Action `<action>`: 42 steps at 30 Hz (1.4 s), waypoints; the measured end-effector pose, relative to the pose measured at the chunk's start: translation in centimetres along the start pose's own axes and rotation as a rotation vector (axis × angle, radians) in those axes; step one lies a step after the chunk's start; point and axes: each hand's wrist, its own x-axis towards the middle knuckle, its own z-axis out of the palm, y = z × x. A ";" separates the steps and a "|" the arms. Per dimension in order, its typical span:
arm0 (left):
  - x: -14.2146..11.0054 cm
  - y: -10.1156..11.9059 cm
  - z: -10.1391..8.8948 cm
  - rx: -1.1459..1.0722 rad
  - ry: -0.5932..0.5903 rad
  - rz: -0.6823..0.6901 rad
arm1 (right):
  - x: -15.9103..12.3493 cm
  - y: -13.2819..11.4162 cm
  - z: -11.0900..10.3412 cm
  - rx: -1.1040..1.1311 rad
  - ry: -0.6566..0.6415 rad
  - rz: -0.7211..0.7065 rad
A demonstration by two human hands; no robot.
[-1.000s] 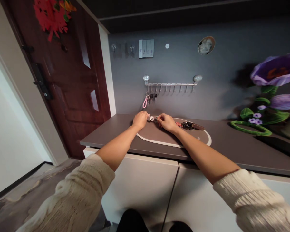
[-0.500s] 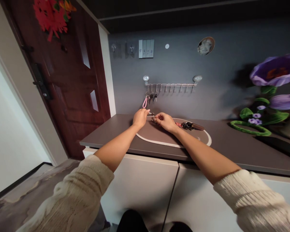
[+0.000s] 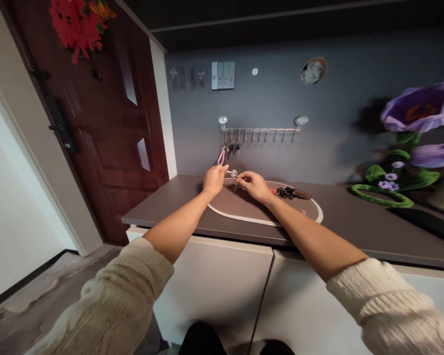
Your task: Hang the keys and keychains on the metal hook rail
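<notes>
My left hand (image 3: 213, 180) is closed, thumb and fingers pinching a silver key (image 3: 234, 173) whose round head points right. Close beside it, my right hand (image 3: 254, 186) is closed too, its fingertips pinching small metal keys (image 3: 236, 183) just under that key head. Whether a ring joins the two is too small to make out. Both hands are just above a brown oval mat (image 3: 240, 209) with a pale rim. Right of my right hand, a bunch of dark keys (image 3: 286, 192) with a red piece and a brown holder lies on the mat.
Behind the hands, a clear hook rail (image 3: 261, 130) on the grey wall holds several keys and a pink strap loop (image 3: 221, 156) at its left end. Purple artificial flowers (image 3: 420, 111) stand at the right of the counter (image 3: 340, 236). A dark red door (image 3: 114, 148) is at left.
My left hand has risen slightly, lifting the key so its round head now shows. My right fingertips have moved a little left toward it. The dark key bunch on the mat stays put.
</notes>
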 end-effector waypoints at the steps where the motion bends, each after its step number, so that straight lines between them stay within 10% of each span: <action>1: 0.0 0.0 0.0 -0.004 0.006 -0.008 | 0.1 0.1 -0.1 -0.006 0.009 -0.005; 11: 0.1 -0.4 0.1 -0.067 0.015 -0.094 | 1.4 2.1 0.0 0.261 0.106 0.101; 22: -0.5 -0.3 0.7 -0.108 -0.243 0.021 | 1.2 1.3 -0.4 0.568 0.122 0.112; 42: -1.4 0.5 1.2 0.054 -0.357 0.112 | 1.9 2.1 -0.9 0.405 0.246 0.106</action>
